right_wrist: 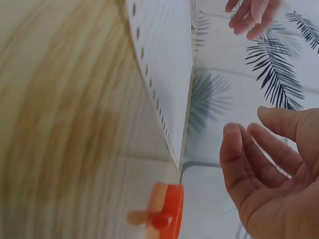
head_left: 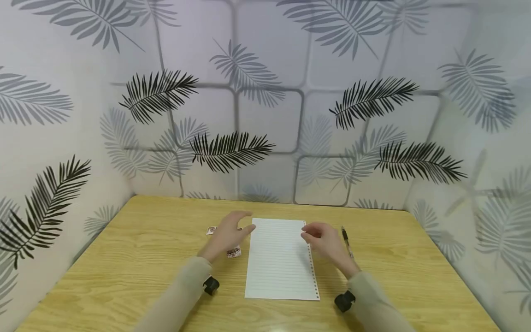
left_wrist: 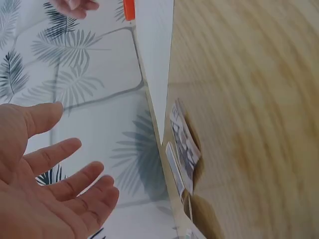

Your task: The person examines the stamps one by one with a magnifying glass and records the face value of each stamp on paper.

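A lined sheet of paper (head_left: 280, 263) with punched holes along its right edge lies flat on the wooden table. My left hand (head_left: 228, 234) hovers near the sheet's upper left, its fingers spread and holding nothing in the left wrist view. Under and beside it lie small printed paper pieces (head_left: 234, 251), partly hidden by the hand; they show curled edges (left_wrist: 184, 142) up close. Over the sheet's right edge, my right hand (head_left: 325, 242) hangs with loosely bent fingers and nothing between them. An orange object with a small knob (right_wrist: 172, 209) sits near the sheet's far right corner in the right wrist view.
Just right of my right hand lies a black pen (head_left: 346, 237). The wooden table (head_left: 124, 272) ends at the back against a wall covering (head_left: 265, 180) with a leaf pattern. Each wrist carries a black camera (head_left: 211, 285).
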The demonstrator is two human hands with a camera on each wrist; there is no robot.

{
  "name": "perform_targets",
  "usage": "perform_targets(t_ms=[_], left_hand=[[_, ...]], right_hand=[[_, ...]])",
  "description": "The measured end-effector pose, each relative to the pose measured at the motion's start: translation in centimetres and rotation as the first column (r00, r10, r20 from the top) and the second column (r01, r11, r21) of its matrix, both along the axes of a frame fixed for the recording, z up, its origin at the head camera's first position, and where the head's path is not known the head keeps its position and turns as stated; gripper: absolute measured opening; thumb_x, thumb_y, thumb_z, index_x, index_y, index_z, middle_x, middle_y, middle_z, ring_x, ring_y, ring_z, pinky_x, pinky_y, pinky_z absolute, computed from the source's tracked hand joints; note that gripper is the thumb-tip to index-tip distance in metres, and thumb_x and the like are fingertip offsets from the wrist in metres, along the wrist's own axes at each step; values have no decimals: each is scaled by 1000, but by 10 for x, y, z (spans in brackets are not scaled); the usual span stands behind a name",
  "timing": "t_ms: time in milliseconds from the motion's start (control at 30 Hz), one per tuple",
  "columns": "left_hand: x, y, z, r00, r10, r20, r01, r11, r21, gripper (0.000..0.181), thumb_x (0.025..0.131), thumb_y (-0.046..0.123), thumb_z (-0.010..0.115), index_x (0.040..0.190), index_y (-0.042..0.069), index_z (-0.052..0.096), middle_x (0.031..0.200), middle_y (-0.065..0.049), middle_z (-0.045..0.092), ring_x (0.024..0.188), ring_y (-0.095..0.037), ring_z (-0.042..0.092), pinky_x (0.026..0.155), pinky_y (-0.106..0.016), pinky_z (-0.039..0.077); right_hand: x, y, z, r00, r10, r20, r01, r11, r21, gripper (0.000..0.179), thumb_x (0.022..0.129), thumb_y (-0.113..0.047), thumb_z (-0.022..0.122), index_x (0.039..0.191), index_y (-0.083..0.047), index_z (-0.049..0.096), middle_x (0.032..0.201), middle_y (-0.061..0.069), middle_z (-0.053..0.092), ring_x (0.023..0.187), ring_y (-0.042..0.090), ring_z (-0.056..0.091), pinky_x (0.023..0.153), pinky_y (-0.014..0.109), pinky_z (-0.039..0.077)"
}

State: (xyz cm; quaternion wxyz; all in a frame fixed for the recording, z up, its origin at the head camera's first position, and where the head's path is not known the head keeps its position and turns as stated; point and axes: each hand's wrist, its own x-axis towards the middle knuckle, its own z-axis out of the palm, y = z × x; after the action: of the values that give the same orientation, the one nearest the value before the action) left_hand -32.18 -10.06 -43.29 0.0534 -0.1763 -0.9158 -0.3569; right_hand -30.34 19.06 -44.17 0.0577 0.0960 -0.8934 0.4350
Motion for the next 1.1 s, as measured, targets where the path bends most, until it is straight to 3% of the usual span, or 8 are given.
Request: perform_targets(t_ms=[167, 300, 500, 700, 867, 1100], left_hand=[[-3, -12, -1, 999, -11, 51, 6, 996, 85, 29, 95, 21, 65, 123, 12, 64, 126, -11, 63, 118, -30, 56, 98, -49, 46], [-8, -23, -6, 995, -69, 69, 61, 991, 118, 24, 94, 16, 67, 116, 9, 67, 118, -10, 66, 108, -28, 58, 93, -44, 47], [-13, -39, -12, 979, -176, 105, 161, 978, 136, 25, 90, 9, 69, 115, 5, 69, 117, -8, 66, 110, -30, 57, 93, -44, 46], [-16, -54, -10, 951, -267, 156, 260, 964, 64, 24, 85, 6, 73, 109, 7, 71, 113, -8, 66, 104, -31, 57, 88, -39, 45], [-15, -60, -9, 938, -268, 220, 280, 960, -28, 20, 84, 11, 76, 104, 15, 74, 108, -5, 60, 101, -25, 54, 85, -41, 45], [-16, -63, -12, 927, -276, 253, 300, 952, -60, 21, 83, 9, 76, 101, 18, 74, 109, -7, 58, 106, -27, 54, 91, -48, 45]], right_hand=[[1, 17, -3, 990, 93, 109, -84, 993, -83, 23, 93, -13, 67, 112, 0, 70, 100, 12, 71, 82, 25, 67, 66, 37, 57], [2, 29, -5, 981, 136, 135, -125, 988, -86, 23, 92, -10, 67, 113, 1, 69, 100, 16, 71, 71, 27, 64, 59, 38, 55], [2, 45, -6, 979, 149, 138, -144, 988, -50, 26, 92, -6, 67, 115, 4, 67, 101, 19, 70, 63, 24, 61, 54, 33, 51], [3, 60, -5, 974, 138, 182, -132, 990, -44, 27, 92, -8, 67, 115, 7, 66, 98, 19, 70, 70, 22, 62, 61, 34, 54], [2, 70, -6, 966, 135, 221, -130, 991, -35, 27, 92, -10, 68, 114, 5, 68, 94, 17, 70, 70, 21, 63, 61, 34, 54], [3, 75, -8, 966, 113, 231, -113, 993, -14, 26, 91, -10, 68, 113, 5, 68, 91, 13, 66, 65, 19, 62, 58, 32, 52]])
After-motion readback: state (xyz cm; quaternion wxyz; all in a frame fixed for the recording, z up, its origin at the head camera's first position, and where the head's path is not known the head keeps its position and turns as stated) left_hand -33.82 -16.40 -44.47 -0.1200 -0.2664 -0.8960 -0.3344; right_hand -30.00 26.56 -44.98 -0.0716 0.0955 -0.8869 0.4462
